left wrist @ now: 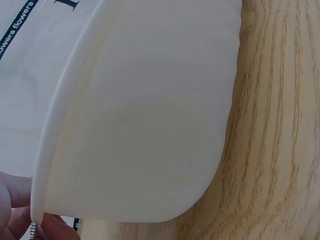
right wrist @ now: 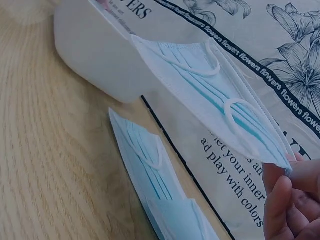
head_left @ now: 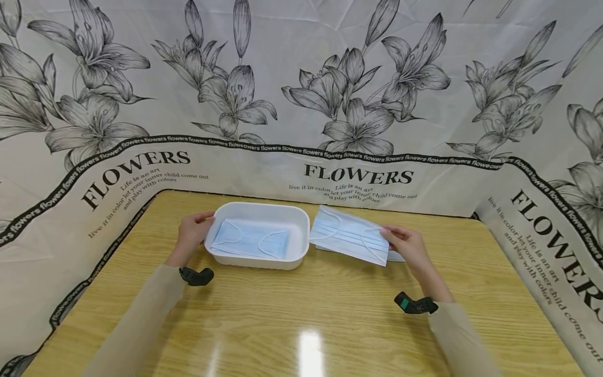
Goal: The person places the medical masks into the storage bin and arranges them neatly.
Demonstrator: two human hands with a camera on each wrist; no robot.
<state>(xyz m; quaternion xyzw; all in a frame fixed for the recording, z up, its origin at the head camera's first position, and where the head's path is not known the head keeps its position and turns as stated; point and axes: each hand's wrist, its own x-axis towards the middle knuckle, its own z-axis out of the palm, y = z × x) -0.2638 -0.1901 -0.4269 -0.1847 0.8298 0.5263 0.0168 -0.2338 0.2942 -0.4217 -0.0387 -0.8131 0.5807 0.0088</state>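
Note:
A white plastic basin (head_left: 261,263) stands toward the back of the table, a light-blue pleated face mask (head_left: 249,241) with white ear loops lying in it. My left hand (head_left: 192,231) grips the basin's left rim, and the left wrist view shows fingers (left wrist: 56,229) at that rim's corner. By its right end, my right hand (head_left: 409,246) pinches a second face mask (head_left: 350,234), held tilted just right of the basin. Beneath it, in the right wrist view, more masks (right wrist: 150,165) lie on the table, partly overlapping; their number is unclear.
The wooden table (head_left: 264,319) reflects light near its front. A white cloth (head_left: 348,178) printed with flowers and lettering hangs along the back and sides. Black devices are strapped to both wrists.

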